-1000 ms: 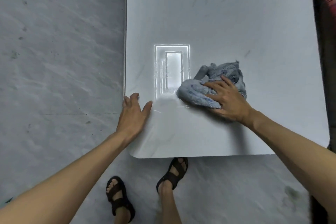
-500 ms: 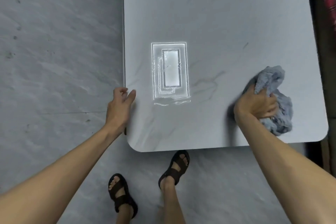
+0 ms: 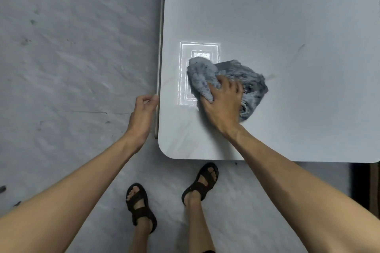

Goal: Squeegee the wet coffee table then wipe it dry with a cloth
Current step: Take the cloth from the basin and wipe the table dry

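The white marble-look coffee table (image 3: 277, 26) fills the upper right of the head view, with its rounded near-left corner close to my feet. A crumpled grey-blue cloth (image 3: 242, 80) lies bunched on the tabletop near the left side. My right hand (image 3: 223, 104) presses down on the cloth and grips it. The cloth partly covers a bright rectangular light reflection (image 3: 185, 72) on the glossy surface. My left hand (image 3: 143, 113) rests against the table's left edge with fingers curled, holding nothing I can see. No squeegee is in view.
Grey stone floor (image 3: 72, 57) lies to the left and in front of the table. My two feet in dark sandals (image 3: 141, 207) stand just before the near edge. A dark strip (image 3: 364, 183) runs along the lower right side.
My right hand has swept the cloth from the table's near right corner back leftward onto the light reflection. My left hand has stayed at the left edge.
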The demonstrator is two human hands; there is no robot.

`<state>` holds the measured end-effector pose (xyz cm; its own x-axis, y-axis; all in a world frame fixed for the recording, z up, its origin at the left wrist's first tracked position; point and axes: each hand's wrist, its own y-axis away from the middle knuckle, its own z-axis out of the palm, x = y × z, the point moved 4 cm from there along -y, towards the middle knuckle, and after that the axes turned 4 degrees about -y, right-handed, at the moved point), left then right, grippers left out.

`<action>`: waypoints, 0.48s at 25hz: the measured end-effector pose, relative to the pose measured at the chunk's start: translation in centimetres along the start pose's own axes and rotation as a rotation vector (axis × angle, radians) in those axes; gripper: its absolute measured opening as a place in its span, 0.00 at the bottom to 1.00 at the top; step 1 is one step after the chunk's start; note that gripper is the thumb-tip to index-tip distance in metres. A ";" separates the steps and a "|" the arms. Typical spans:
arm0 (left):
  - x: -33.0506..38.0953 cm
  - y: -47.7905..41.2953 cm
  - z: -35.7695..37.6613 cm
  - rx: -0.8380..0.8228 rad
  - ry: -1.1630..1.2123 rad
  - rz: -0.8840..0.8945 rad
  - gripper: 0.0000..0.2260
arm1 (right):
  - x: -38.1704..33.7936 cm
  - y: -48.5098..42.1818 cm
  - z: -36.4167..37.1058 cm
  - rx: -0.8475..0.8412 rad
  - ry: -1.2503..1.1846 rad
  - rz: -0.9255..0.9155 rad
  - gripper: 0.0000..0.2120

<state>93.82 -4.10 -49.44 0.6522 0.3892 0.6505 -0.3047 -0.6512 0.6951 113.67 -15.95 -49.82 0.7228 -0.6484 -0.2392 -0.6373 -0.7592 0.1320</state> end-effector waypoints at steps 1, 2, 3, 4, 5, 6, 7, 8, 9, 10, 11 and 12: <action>-0.2 0.0 0.0 0.011 -0.013 0.005 0.20 | -0.9 0.2 0.1 -0.048 0.021 -0.088 0.25; -0.2 0.2 0.3 0.028 -0.028 0.009 0.19 | -1.9 0.7 0.4 -0.095 0.045 -0.197 0.25; -0.1 0.5 0.6 0.049 -0.051 0.019 0.16 | -2.9 1.5 0.8 -0.135 0.075 -0.333 0.25; 0.1 0.8 0.8 0.072 -0.090 0.037 0.15 | -3.9 2.5 1.3 -0.169 0.105 -0.483 0.25; 0.3 1.1 1.1 0.090 -0.143 0.062 0.15 | -4.5 3.5 1.6 -0.200 0.120 -0.627 0.25; 0.5 1.5 1.6 0.104 -0.208 0.091 0.17 | -4.4 4.5 1.8 -0.232 0.121 -0.749 0.24; 0.6 1.8 2.0 0.115 -0.282 0.122 0.19 | -3.8 5.2 1.7 -0.265 0.120 -0.847 0.23; 0.7 2.2 2.6 0.118 -0.353 0.151 0.21 | -2.9 5.7 1.4 -0.296 0.127 -0.926 0.22; 0.9 2.6 3.4 0.115 -0.407 0.169 0.22 | -1.5 5.9 1.0 -0.324 0.142 -0.986 0.21; 1.0 2.8 4.1 0.111 -0.446 0.175 0.23 | 0.1 6.1 0.7 -0.351 0.156 -1.026 0.21; 1.0 3.0 4.8 0.107 -0.471 0.174 0.23 | 2.0 6.3 0.1 -0.376 0.165 -1.040 0.20; 1.0 3.1 5.2 0.102 -0.487 0.168 0.24 | 4.1 6.3 -0.4 -0.395 0.166 -1.026 0.20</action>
<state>97.16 -9.10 -48.24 0.8548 -0.0583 0.5157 -0.3793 -0.7484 0.5441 112.69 -23.43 -49.55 0.9040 0.3206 -0.2829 0.3922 -0.8854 0.2497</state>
